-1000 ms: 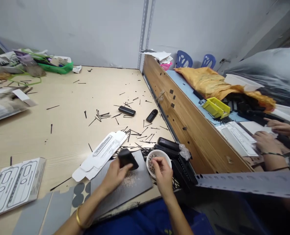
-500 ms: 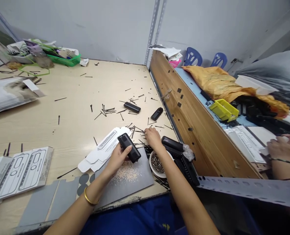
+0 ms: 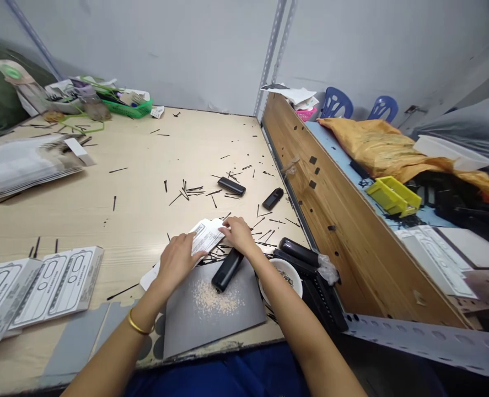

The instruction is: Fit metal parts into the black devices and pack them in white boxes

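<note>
Both hands are on a flat, unfolded white carton [image 3: 208,236] with printed outlines, lying at a slant at the table's front middle. My left hand [image 3: 178,258] is closed around its near left part. My right hand [image 3: 238,234] pinches its far right end between thumb and fingers. Just below my right hand, a long black device [image 3: 226,271] rests on a grey sheet [image 3: 186,325] strewn with small pale bits. Part of the device is hidden by my right wrist. A white bowl of small metal screws [image 3: 286,277] stands beside my right forearm, which partly covers it.
Black sticks are scattered on the table, with two black devices [image 3: 231,186] [image 3: 273,199] farther back. Printed white boxes [image 3: 75,281] stand at left. A wooden partition [image 3: 331,204] runs along the right, with black parts [image 3: 300,252] beside it. Beyond it sits a yellow bin [image 3: 393,196].
The black device has left my left hand and lies on the grey sheet. My left hand has moved left onto the carton. My right hand has left the black sticks and holds the carton's end.
</note>
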